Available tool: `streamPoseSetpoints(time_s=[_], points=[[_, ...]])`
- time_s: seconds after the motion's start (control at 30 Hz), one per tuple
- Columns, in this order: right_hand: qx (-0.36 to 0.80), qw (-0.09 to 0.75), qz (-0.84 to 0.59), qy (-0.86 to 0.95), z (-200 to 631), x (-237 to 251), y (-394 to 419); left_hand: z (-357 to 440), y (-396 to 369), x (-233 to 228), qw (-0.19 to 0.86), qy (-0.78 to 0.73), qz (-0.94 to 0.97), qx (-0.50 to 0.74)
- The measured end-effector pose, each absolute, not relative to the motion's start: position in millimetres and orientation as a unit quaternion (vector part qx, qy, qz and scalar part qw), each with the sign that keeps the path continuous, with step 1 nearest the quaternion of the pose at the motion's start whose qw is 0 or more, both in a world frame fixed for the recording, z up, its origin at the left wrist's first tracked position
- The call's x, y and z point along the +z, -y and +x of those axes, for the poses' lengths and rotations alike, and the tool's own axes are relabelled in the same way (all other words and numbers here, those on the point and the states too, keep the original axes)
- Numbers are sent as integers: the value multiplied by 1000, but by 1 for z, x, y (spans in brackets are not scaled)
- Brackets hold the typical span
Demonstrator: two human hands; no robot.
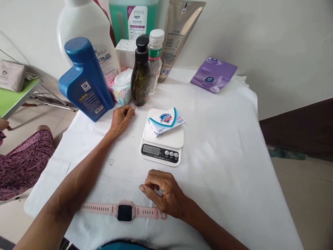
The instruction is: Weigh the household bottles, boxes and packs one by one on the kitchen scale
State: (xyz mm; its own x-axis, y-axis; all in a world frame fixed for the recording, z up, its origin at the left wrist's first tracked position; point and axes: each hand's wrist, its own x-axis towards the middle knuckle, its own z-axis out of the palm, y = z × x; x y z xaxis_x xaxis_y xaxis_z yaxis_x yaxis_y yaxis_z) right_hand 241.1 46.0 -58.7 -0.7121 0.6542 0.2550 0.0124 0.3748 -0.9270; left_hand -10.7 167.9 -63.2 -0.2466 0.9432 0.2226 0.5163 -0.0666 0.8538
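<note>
A boxed Safeguard soap bar (167, 121) lies at a slant on the white kitchen scale (163, 140), whose display is lit, though its digits are hard to read. My left hand (121, 119) rests on the cloth left of the scale, fingers curled in with nothing visible in them, just in front of the dark pump bottle (141, 74). Nearer to me, my right hand (166, 191) is loosely curled, thumb out, and appears to hold nothing. It sits below the scale, over the right end of the strap of a pink smartwatch (125, 211).
Along the wall stand a blue bottle (84, 81), a large white jug (75, 27), a green container (117, 21), a clear bottle (155, 66) and a gold tube (177, 34). A purple tissue pack (213, 74) lies at the back right. A person in patterned clothing (26, 163) sits left.
</note>
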Motion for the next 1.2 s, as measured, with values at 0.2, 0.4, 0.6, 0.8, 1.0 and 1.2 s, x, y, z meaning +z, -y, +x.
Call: streamPoseSetpoints(time_s=[0.2,0.4,0.6,0.8,1.0,1.2], points=[[488,312,-259,773,270,-57,-40,-11,-168,-67,223,-634,578,463],[513,277,-340,738,301,-53,-46,-12,-168,-70,218,-627,577,476],[576,325,-382,645,322,-30,-70,-13,-168,-70,229,-628,575,471],[572,558,-401,448,281,-10,-126,-12,-166,-68,237,-637,569,463],[535,588,-458,397,275,-49,-152,-11,-165,-64,236,-650,562,453],[452,508,-513,524,306,-68,-157,-10,-166,-64,237,-648,563,454]])
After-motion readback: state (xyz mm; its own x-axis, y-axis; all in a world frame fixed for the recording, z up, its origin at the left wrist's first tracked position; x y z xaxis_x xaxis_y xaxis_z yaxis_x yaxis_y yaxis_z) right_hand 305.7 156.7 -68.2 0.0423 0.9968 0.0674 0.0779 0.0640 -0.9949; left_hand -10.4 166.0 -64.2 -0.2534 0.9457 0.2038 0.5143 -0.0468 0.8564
